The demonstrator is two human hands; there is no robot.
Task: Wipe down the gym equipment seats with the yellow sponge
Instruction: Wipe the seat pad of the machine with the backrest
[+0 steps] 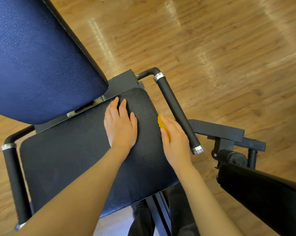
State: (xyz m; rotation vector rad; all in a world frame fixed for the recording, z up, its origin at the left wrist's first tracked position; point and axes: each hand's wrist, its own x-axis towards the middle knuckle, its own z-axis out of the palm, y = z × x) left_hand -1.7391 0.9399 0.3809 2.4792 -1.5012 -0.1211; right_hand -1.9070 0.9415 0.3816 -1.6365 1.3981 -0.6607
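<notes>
Wiping right side edge of seat pad [86, 160] looks like current step. Right hand [176, 142] curled round yellow sponge [162, 124], sponge pressed against pad's right edge, just left of right handle [177, 113]. Left hand [120, 124] flat, fingers straight, bracing far right of pad. Advice: keep sponge flush to edge, stroke far-to-near, overlap passes, then cover top surface.

Pebbled dark leatherette seat [72, 155], matt foam-sleeved handle [176, 109] with shiny metal collars, glossy wood-plank floor [211, 48].

Narrow gap between seat [75, 159] edge and right handlebar [176, 109]; backrest [38, 62] overhangs behind.
</notes>
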